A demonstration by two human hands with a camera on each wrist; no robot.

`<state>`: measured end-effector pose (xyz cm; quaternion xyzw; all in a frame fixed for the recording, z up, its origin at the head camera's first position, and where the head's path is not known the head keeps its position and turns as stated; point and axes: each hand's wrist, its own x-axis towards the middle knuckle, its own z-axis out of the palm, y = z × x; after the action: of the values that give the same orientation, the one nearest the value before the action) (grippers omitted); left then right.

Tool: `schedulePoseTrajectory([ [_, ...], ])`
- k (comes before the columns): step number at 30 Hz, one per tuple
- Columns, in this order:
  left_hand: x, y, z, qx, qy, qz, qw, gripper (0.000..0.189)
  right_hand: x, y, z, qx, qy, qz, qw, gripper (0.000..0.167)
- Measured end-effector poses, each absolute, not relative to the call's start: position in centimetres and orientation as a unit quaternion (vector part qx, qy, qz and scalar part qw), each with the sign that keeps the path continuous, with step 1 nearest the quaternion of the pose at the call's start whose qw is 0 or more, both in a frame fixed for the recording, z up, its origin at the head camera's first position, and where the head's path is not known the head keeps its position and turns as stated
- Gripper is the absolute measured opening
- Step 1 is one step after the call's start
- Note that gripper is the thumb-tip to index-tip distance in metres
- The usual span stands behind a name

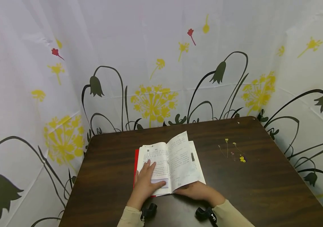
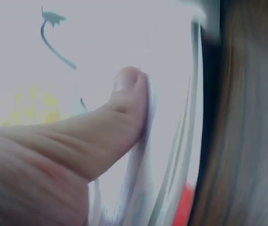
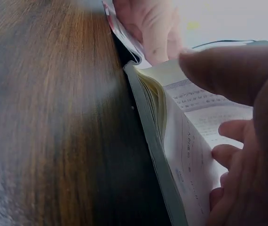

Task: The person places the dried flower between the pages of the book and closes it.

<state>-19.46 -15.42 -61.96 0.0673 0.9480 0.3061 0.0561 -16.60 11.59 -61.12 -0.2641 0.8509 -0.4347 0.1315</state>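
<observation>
A book (image 1: 156,154) lies spread on the dark table, a red cover edge (image 1: 136,154) showing at its left. My left hand (image 1: 145,182) rests on the left-hand page, fingers spread; its thumb (image 2: 129,94) lies near the fold in the left wrist view. One leaf (image 1: 182,164) stands raised and curved over the right half. Beneath that leaf's lower corner is my right hand (image 1: 194,190), its fingers hidden from the head view. In the right wrist view its thumb (image 3: 214,70) and fingers (image 3: 228,155) are apart, fingertips at a printed page (image 3: 185,150).
Several small dried flowers (image 1: 227,148) and a yellow blossom (image 1: 242,159) lie on the table (image 1: 263,186) to the right of the book. A white curtain (image 1: 150,47) with printed flowers hangs behind the table. Black devices (image 1: 149,210) are strapped at both wrists.
</observation>
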Motion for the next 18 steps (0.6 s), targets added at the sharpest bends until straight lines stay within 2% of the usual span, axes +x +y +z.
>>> schedulePoseTrajectory([
  [5, -19.6, -16.3, -62.1, 0.023, 0.945, 0.324, 0.037, 0.101, -16.1, 11.4, -61.4, -0.277, 0.877, -0.373, 0.121, 0.061],
  [10, -19.6, -16.4, -61.9, 0.027, 0.946, 0.321, 0.028, 0.097, -16.7, 10.9, -61.8, -0.316, 0.895, -0.298, 0.097, 0.082],
  [13, -19.4, -16.4, -62.0, 0.046, 0.945, 0.325, -0.004, 0.079, -16.8, 10.8, -61.8, -0.322, 0.905, -0.257, 0.107, 0.091],
  [18, -19.0, -16.9, -62.0, 0.07, 0.923, 0.372, -0.064, 0.054, -16.8, 10.7, -61.7, -0.334, 0.902, -0.252, 0.104, 0.085],
])
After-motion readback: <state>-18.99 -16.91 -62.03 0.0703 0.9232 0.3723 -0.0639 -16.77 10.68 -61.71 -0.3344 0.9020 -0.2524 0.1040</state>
